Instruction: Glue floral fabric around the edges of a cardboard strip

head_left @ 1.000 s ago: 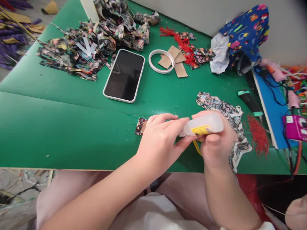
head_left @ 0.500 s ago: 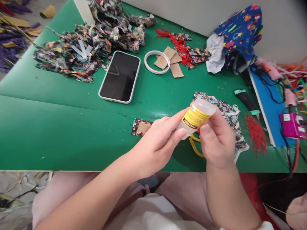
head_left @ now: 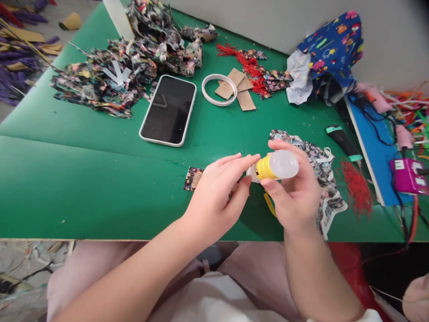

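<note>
Between my hands is a small translucent plastic bottle with a yellow label [head_left: 264, 168], lying tilted with its rounded base toward the right. My right hand [head_left: 296, 192] is wrapped round its body, thumb below and fingers above. At the bottle's left end, my left hand [head_left: 217, 192] closes with thumb and fingers, hiding the cap or neck. Under the left hand a floral fabric strip with a brown patch [head_left: 191, 179] lies on the table, partly covered. A yellow handle [head_left: 269, 205], perhaps of scissors, shows below the bottle.
On the green table [head_left: 100, 197] lie a phone [head_left: 168, 109], a tape roll [head_left: 205, 95], brown card pieces [head_left: 246, 100] and heaped floral fabric [head_left: 100, 80]. Rightward are floral cloth [head_left: 323, 172], red threads [head_left: 357, 188], a black-and-teal cutter [head_left: 343, 142] and a magenta box with cables [head_left: 407, 176].
The bottle has swung flatter, its base turning to the right and toward me. My right hand has shifted a little left, and my left fingers have moved along at the bottle's left end.
</note>
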{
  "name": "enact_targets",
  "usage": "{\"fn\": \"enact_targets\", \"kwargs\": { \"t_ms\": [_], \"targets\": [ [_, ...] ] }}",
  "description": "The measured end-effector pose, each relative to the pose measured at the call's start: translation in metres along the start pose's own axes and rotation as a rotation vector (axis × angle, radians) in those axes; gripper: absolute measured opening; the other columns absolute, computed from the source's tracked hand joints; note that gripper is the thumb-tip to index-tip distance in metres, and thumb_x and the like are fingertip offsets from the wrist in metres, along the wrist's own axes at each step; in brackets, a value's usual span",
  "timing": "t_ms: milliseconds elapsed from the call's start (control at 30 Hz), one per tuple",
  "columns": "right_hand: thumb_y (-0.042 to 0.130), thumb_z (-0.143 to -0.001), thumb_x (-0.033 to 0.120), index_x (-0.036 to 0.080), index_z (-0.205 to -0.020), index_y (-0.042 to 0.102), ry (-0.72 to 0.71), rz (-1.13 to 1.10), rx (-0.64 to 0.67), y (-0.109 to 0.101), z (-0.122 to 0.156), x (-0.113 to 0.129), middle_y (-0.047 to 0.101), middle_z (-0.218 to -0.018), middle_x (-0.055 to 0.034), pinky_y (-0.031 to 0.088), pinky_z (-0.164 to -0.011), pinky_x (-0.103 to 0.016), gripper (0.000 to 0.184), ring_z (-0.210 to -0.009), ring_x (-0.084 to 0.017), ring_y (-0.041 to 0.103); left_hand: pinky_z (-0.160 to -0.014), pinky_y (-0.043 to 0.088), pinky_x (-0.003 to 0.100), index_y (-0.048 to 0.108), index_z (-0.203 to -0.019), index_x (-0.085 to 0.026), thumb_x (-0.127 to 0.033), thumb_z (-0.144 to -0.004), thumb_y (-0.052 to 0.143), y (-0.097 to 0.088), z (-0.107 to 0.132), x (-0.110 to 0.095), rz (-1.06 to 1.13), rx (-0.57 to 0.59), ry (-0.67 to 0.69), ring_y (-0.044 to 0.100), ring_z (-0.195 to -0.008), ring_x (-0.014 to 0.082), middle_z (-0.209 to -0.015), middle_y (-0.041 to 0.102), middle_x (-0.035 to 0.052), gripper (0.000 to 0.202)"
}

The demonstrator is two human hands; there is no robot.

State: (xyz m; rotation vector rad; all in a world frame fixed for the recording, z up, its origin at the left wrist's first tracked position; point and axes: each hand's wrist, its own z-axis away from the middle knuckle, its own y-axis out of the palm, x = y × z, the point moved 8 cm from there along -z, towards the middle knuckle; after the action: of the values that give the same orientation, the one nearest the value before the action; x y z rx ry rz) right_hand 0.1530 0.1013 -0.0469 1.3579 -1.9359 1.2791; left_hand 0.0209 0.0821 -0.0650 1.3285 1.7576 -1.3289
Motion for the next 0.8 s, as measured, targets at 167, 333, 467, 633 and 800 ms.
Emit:
{"fn": "enact_targets", "kwargs": {
  "t_ms": [167,333,467,633,800],
  "targets": [
    [0.068,-0.074,0.044,0.027,-0.103,0.058,-0.052,0.020,0.012,0.003,0.002,0.009,0.060,-0.116,-0.0058,0.034,-0.106,-0.056,0.035,-0.119,-0.029,0.050,-0.101,0.043,0.038,0.054,-0.117,-0.014,-0.028,-0.086,0.057,0.001,0.000,-0.005,-0.143,-0.011,0.107,0.051,-0.120,0.0216,-0.123,0.060,0.0120,0.034],
    [0.076,-0.066,0.041,0.027,-0.098,0.059,-0.023,-0.134,-0.026,0.005,0.003,0.010,0.063,-0.109,-0.0043,0.039,-0.103,-0.050,0.038,-0.114,-0.027,0.054,-0.102,0.041,0.038,0.054,-0.112,-0.016,-0.037,-0.088,0.053,-0.001,0.000,-0.011,-0.111,-0.042,0.183,0.053,-0.117,0.0212,-0.114,0.064,0.0094,0.032],
    [0.073,-0.071,0.035,0.027,-0.091,0.063,0.165,-0.511,-0.110,0.000,0.002,-0.010,0.067,-0.098,-0.0003,0.051,-0.089,-0.039,0.024,-0.098,-0.019,0.063,-0.094,0.047,0.035,0.053,-0.110,-0.018,-0.036,-0.087,0.056,-0.004,0.000,-0.003,-0.102,-0.050,0.042,0.056,-0.113,0.0218,-0.112,0.065,0.0078,0.029],
    [0.069,-0.076,0.029,0.028,-0.079,0.069,0.387,-0.605,-0.165,-0.001,0.005,-0.032,0.073,-0.076,0.0042,0.058,-0.071,-0.034,0.004,-0.074,-0.015,0.069,-0.086,0.049,0.034,0.054,-0.111,-0.019,-0.037,-0.086,0.056,-0.004,0.000,0.008,-0.071,-0.046,-0.120,0.060,-0.104,0.0219,-0.107,0.066,0.0068,0.030],
    [0.068,-0.077,0.030,0.030,-0.082,0.072,0.473,-0.686,-0.107,0.006,0.006,-0.036,0.076,-0.081,0.0036,0.059,-0.064,-0.030,0.007,-0.078,-0.016,0.072,-0.084,0.049,0.034,0.055,-0.108,-0.020,-0.035,-0.084,0.059,-0.004,0.000,0.009,-0.084,-0.050,-0.126,0.061,-0.100,0.0219,-0.103,0.066,0.0055,0.028]
  ]
}}
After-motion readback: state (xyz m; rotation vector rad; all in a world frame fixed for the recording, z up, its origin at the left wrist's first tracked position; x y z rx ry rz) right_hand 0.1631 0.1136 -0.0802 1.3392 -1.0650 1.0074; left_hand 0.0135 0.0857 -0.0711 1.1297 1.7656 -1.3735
